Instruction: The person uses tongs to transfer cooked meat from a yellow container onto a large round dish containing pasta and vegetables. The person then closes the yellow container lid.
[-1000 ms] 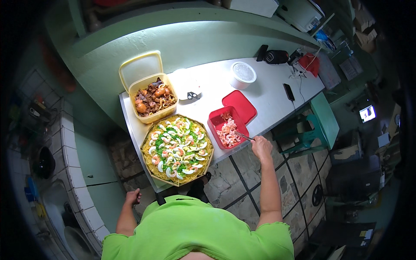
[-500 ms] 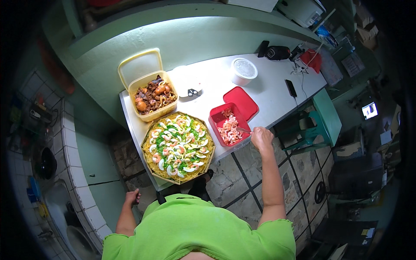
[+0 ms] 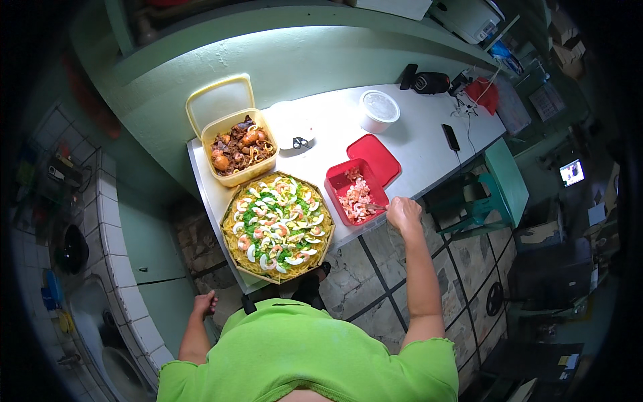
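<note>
My right hand (image 3: 404, 214) is closed around the handle of a slim metal eating utensil (image 3: 376, 207); whether spoon or fork I cannot tell. Its head rests among chopped pink shrimp (image 3: 357, 196) in a square red tub (image 3: 337, 192) at the table's near edge. Left of the tub lies an octagonal tray (image 3: 233, 266) of yellow noodles (image 3: 231, 231), topped with egg slices, shrimp and chopped greens. Away from the table, my left hand (image 3: 205, 303) hangs low at my left side, its fingers curled in with nothing seen in them.
On the white table (image 3: 429, 151) stand a yellow tub (image 3: 234, 179) of dark stewed meat and eggs, a lidded white tub (image 3: 379, 112), scissors (image 3: 301, 143), a red lid (image 3: 378, 157) and a phone (image 3: 450, 137). A green chair (image 3: 479, 201) is at right, a tiled sink counter (image 3: 120, 268) at left.
The utensil in my right hand has shifted slightly down and toward the tub's near right side, its head still in the shrimp. My left hand has hardly moved.
</note>
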`<state>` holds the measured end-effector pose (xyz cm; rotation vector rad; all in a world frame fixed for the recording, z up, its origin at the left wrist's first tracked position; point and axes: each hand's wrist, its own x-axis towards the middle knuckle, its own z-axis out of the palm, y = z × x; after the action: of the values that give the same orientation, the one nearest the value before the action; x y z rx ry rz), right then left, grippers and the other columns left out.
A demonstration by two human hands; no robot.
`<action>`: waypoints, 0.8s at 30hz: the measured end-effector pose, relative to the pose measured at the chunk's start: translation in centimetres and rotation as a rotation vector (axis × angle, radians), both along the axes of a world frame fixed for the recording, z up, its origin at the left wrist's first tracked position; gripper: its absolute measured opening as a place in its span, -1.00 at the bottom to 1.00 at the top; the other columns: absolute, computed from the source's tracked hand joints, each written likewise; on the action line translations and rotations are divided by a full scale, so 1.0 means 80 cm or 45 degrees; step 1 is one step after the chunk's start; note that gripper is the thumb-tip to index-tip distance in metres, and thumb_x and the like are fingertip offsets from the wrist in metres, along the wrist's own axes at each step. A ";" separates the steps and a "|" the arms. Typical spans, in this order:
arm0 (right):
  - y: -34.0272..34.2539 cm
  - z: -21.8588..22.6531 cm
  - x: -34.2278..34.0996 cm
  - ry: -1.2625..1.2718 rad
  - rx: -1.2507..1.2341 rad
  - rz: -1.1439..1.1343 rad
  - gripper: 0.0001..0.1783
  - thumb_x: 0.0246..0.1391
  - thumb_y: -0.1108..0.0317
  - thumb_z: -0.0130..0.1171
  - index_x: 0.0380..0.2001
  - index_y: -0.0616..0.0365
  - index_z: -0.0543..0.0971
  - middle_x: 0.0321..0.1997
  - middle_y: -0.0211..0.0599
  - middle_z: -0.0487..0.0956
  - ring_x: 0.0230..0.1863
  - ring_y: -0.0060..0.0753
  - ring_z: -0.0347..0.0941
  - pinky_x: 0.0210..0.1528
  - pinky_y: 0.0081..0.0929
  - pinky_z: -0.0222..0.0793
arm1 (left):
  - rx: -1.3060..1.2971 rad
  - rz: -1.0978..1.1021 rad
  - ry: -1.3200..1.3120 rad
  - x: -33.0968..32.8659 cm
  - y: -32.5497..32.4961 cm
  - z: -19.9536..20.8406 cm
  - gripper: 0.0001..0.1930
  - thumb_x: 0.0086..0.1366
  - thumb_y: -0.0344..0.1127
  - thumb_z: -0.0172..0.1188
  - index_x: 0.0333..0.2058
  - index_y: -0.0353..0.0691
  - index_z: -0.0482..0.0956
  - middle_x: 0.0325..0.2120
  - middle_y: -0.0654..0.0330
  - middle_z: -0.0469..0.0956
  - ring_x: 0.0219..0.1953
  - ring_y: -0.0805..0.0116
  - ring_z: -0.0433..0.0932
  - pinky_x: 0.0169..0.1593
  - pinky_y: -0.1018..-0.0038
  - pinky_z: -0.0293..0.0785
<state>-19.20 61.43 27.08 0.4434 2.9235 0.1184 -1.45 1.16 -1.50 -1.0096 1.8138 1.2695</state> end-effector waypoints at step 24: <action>0.019 -0.005 0.028 0.060 -0.143 -0.258 -0.66 0.10 0.10 0.14 -0.27 0.16 0.65 -0.21 0.06 0.61 -0.10 0.15 0.53 -0.06 -0.03 0.41 | -0.005 0.078 -0.067 0.007 -0.010 0.002 -0.59 0.26 0.05 0.19 -0.50 -0.21 0.58 -0.68 0.30 0.46 -0.75 0.45 0.38 -0.63 0.44 0.36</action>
<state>-16.95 62.95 26.65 0.7278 2.8908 -0.0850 -0.92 0.33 -1.31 -1.0978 1.7578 1.2643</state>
